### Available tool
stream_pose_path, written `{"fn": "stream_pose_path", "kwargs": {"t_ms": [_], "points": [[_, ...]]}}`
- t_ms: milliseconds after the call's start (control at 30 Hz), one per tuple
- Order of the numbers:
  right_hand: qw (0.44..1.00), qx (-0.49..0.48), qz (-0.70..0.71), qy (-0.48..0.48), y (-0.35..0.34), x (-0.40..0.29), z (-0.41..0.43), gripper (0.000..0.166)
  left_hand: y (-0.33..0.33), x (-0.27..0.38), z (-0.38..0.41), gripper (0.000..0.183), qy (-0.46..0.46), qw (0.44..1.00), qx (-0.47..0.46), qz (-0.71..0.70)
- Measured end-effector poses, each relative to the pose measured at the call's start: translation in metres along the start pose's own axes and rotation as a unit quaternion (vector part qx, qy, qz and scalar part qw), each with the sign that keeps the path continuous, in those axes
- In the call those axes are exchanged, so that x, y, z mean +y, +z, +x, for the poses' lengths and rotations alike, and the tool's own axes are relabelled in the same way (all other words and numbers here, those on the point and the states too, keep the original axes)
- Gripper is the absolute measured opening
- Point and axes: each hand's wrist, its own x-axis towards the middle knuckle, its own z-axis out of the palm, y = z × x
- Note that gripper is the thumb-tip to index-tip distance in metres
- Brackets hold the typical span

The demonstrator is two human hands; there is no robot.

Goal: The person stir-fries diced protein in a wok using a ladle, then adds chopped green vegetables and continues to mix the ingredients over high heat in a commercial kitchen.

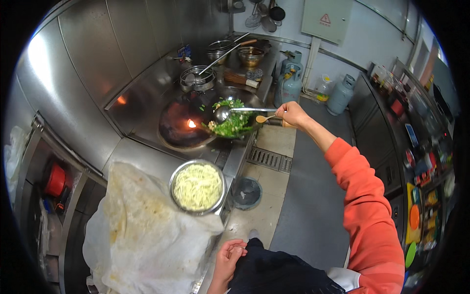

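Observation:
My right hand (292, 114) grips a small spoon (261, 118) heaped with tan seasoning, over the near rim of a dark wok (253, 99). The handle of a steel ladle (223, 114) runs to the same fingers; whether they grip it too is unclear. Chopped greens with pale pieces (233, 123) lie in the wok, and the ladle's bowl rests among them. The wok handle (288, 124) shows just under my hand. Low in front of my dark apron, my left hand (231, 253) is empty with loosely curled fingers. A steel bowl (224, 194) of pale green shreds stands on the counter.
A flame (191, 123) burns in the round stove opening beside the wok. Behind stand a strainer on a pot (198, 79), a bamboo brush (238, 78) and a metal basin (250, 57). A stained white cloth (147, 235) covers the near counter. Gas cylinders (290, 86) stand beyond.

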Motion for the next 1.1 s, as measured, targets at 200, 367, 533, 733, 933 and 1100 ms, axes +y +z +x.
{"fn": "stream_pose_path", "kwargs": {"t_ms": [200,367,533,733,933,1100], "points": [[0.983,0.063,-0.169,-0.03,0.041,0.015,0.14,0.017,0.053,0.048,0.089,0.024,0.041,0.998,0.049,0.026],[0.943,0.015,-0.309,-0.12,0.102,0.048,0.223,0.013,0.059,0.039,0.11,0.022,0.067,0.973,0.218,0.015],[0.846,0.011,-0.399,-0.353,0.145,0.043,0.258,0.01,0.09,0.018,0.11,0.019,0.109,0.912,0.392,-0.048],[0.838,-0.19,-0.366,-0.357,0.088,0.0,0.252,0.015,0.155,-0.008,0.137,0.021,0.079,0.928,0.36,-0.05],[0.865,-0.175,-0.11,-0.457,0.058,-0.004,0.283,0.005,0.157,-0.014,0.109,0.028,0.133,0.93,0.339,-0.044],[0.776,-0.541,0.163,-0.281,0.109,-0.184,0.097,0.007,0.134,-0.044,0.035,0.028,0.166,0.876,0.443,-0.088]]}}
